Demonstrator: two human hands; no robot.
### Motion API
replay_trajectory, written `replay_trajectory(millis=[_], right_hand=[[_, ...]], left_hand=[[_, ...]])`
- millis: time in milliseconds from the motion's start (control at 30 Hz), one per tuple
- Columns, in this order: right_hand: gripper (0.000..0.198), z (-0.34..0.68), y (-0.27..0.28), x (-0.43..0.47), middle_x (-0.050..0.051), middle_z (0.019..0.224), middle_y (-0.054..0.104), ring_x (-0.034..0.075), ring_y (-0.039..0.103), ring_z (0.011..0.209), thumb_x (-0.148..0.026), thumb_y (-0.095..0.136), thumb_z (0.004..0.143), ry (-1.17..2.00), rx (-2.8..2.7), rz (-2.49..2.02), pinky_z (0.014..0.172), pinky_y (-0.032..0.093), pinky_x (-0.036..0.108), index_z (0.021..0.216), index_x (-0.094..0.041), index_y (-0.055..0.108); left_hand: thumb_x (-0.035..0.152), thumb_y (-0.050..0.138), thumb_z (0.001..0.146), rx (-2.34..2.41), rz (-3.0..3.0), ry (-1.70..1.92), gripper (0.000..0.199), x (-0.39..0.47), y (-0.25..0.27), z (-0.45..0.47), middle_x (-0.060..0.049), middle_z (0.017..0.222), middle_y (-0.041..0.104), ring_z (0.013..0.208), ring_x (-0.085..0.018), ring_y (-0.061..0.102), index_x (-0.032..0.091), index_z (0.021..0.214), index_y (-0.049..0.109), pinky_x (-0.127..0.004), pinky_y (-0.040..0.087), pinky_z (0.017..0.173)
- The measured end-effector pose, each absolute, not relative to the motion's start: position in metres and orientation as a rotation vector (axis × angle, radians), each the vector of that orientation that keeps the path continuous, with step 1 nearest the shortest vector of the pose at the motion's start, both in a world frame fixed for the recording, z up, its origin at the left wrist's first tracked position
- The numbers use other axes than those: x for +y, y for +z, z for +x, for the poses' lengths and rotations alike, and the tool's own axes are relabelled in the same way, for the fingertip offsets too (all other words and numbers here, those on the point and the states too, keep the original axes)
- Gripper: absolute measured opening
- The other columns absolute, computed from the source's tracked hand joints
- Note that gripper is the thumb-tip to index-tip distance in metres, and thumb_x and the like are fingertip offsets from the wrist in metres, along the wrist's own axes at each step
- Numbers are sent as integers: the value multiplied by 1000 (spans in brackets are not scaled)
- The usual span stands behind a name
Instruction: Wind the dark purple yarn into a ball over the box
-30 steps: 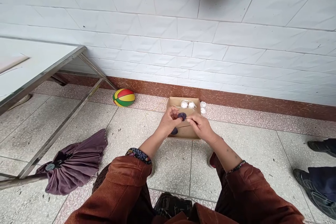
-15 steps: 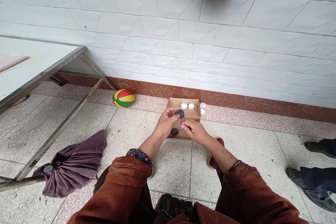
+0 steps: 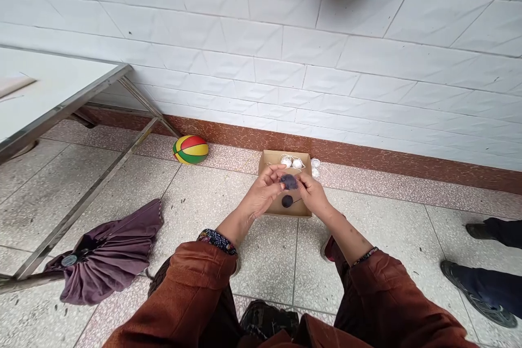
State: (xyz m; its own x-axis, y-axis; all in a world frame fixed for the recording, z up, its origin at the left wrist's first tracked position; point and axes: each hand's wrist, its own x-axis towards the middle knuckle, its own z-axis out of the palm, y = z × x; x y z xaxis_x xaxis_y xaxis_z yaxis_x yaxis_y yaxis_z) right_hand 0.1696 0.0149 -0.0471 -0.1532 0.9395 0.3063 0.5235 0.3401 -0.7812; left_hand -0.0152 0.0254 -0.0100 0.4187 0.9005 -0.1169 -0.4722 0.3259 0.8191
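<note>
Over the cardboard box, my left hand grips a small grey-blue ball of yarn between thumb and fingers. My right hand is closed at the right side of that ball, its fingertips against it and pinching the yarn strand. Lower in the box lies a darker ball of yarn; a thin strand runs from it toward my right hand. Two white balls of yarn sit in the far part of the box, with loose white thread around them. My fingers partly cover the box's middle.
More white balls lie on the floor just right of the box. A striped ball rests by the wall, near a metal-framed table. A folded purple umbrella lies at left. Another person's shoes are at right.
My right hand has moved up and right, from below the grey-blue ball to its side. The grey-blue ball has shifted slightly right and down. The darker ball has moved right inside the box.
</note>
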Motion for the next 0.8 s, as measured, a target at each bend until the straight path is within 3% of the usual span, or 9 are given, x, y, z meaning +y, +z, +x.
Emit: replay_trajectory(millis=[200,367,567,800], right_hand=[[22,156,-40,-5,4,84,66,18,62,78,-32,46,103,665,-2155,-1092,72,49,30,94,-22,64],[20,172,-22,8,4,83,67,19,62,77,-34,51,101,597,-1940,-1132,73,50,31,93,-23,66],[23,178,-46,28,3,81,66,19,62,78,-32,49,100,600,-1774,-1310,73,49,31,83,-22,62],[21,151,-50,7,4,83,65,18,61,78,-30,47,102,629,-2090,-1190,72,48,29,89,-22,61]], left_hand=[[17,79,64,957,767,1142,45,46,-30,-13,1,92,63,85,-12,59,20,105,60,-29,46,84],[14,81,61,1010,972,981,52,42,-35,-6,2,88,62,76,-11,57,20,108,60,-29,44,80],[15,79,66,701,880,900,46,34,-24,-8,0,92,65,85,-13,60,21,109,63,-29,46,83],[19,78,68,817,690,1114,40,44,-29,-15,0,101,64,89,-11,60,22,106,64,-27,47,84]])
